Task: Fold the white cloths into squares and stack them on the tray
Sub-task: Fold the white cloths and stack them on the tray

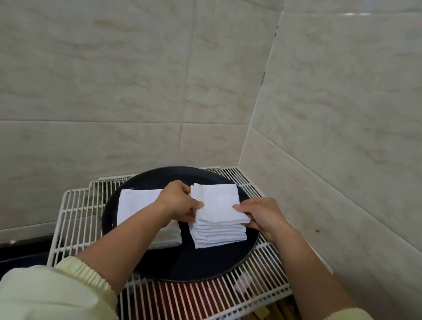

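Head view looks down into a tiled corner, where a round black tray sits on a white wire rack in the lower middle of the frame. Both hands are on the same folded white cloth, which is the top piece of a neat stack of folded squares on the right half of the tray. The left hand pinches the cloth's left edge, thumb on top and fingers tucked under, and the right hand pinches the right-hand edge the same way, so the cloth sits pretty flat and square between them, right on top of the stack or just barely above it, can't really tell. To the left of that, partly hidden behind the left forearm, there's a second pile of white cloths on the tray, bigger and less tightly folded. Pale yellow sleeves fill the bottom corners, and some red stuff shows through the rack bars at the bottom.
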`<state>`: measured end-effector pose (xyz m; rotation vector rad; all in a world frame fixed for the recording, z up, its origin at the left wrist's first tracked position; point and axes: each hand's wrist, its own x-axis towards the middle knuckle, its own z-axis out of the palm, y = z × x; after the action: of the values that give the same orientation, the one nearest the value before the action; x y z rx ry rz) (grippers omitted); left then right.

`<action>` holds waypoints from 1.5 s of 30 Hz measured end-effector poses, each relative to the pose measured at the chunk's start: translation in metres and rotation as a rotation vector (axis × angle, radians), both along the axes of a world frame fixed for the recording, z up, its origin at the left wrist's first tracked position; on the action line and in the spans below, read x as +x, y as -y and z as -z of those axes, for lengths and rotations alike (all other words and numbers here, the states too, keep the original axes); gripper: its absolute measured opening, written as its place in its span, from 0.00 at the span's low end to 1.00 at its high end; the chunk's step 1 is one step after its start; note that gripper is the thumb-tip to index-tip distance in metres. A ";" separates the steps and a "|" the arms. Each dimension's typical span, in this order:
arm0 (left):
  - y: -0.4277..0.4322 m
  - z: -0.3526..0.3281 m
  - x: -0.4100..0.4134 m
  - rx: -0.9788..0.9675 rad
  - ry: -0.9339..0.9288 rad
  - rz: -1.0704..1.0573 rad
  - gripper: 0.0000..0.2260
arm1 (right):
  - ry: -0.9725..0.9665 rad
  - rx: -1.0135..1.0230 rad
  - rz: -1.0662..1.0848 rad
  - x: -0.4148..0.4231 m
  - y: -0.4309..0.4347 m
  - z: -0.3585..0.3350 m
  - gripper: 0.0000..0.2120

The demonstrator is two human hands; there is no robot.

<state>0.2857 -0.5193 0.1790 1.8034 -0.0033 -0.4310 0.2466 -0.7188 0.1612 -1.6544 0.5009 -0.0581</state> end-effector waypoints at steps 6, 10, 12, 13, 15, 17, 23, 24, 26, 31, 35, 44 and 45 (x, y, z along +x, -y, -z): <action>0.001 -0.001 -0.005 0.150 0.064 -0.048 0.19 | -0.015 -0.339 -0.053 0.001 -0.004 0.001 0.07; -0.008 -0.003 -0.007 0.156 0.150 -0.078 0.18 | 0.089 -0.637 0.022 0.000 -0.011 -0.012 0.06; -0.018 -0.005 -0.009 0.134 0.234 -0.098 0.17 | 0.188 -0.718 0.038 -0.001 -0.021 -0.021 0.07; -0.025 -0.006 -0.011 0.137 0.291 -0.116 0.16 | 0.233 -0.737 0.024 -0.001 -0.030 -0.025 0.08; -0.041 -0.006 -0.013 0.218 0.407 -0.167 0.14 | 0.297 -0.729 -0.040 -0.002 -0.053 -0.029 0.08; -0.073 -0.004 -0.021 0.376 0.514 -0.252 0.11 | 0.342 -0.711 -0.147 -0.004 -0.091 -0.028 0.06; -0.184 0.020 -0.066 0.611 0.624 -0.441 0.11 | 0.429 -0.761 -0.455 -0.012 -0.213 -0.020 0.06; -0.209 0.022 -0.078 0.643 0.630 -0.468 0.11 | 0.449 -0.765 -0.509 -0.016 -0.239 -0.019 0.06; -0.263 0.028 -0.105 0.720 0.616 -0.529 0.11 | 0.474 -0.768 -0.606 -0.029 -0.294 -0.015 0.06; -0.398 0.044 -0.188 0.871 0.486 -0.703 0.11 | 0.481 -0.793 -0.833 -0.076 -0.429 0.007 0.08; -0.499 0.059 -0.274 0.978 0.343 -0.841 0.11 | 0.535 -0.809 -1.029 -0.138 -0.545 0.027 0.11; -0.680 0.088 -0.483 1.095 0.061 -1.117 0.12 | 0.648 -0.834 -1.421 -0.291 -0.775 0.061 0.16; -0.695 0.090 -0.503 1.101 0.033 -1.155 0.12 | 0.672 -0.832 -1.461 -0.307 -0.795 0.062 0.17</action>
<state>-0.2176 0.1753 0.0890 2.4477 1.4080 0.5576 -0.0601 0.0763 0.0994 -2.2600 -1.4526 0.2878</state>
